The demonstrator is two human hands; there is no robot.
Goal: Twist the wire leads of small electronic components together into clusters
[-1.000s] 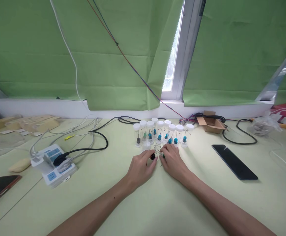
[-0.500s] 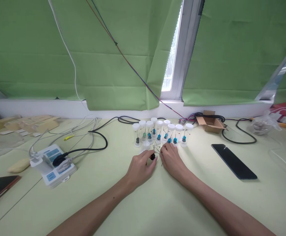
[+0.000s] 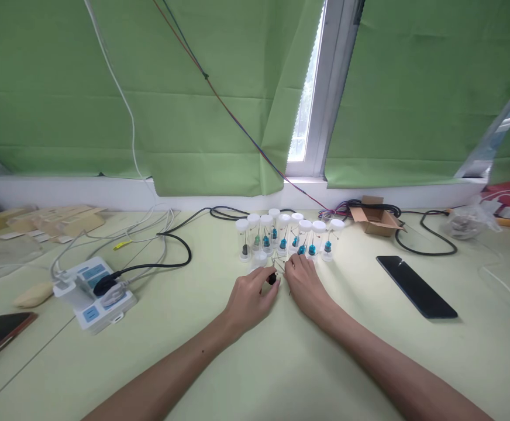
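My left hand [image 3: 250, 298] is closed in a pinch on a small black round piece [image 3: 272, 279], its thumb below and fingertips above. Just to the right, my right hand [image 3: 304, 283] has its fingers curled down close to the table around a thin rod-like piece [image 3: 289, 292], of which only a short end shows. Thin wire-like stems [image 3: 278, 262] lie between and behind both hands. Behind them several clear vials with white caps [image 3: 336, 234] stand upright, holding blue, green or dark pieces on thin stems. A whitish cap [image 3: 259, 258] sits behind my left fingers.
On the left are a white power strip [image 3: 121, 304] with plugs and cables. A black phone [image 3: 416, 286] lies on the right. An open cardboard box [image 3: 375, 221] and black cable [image 3: 439, 255] are at the back right, with a plastic bag [image 3: 469, 222] beyond.
Both hands stay in nearly the same place. The right hand's fingers have shifted very slightly, and the thin end below them has moved a little.
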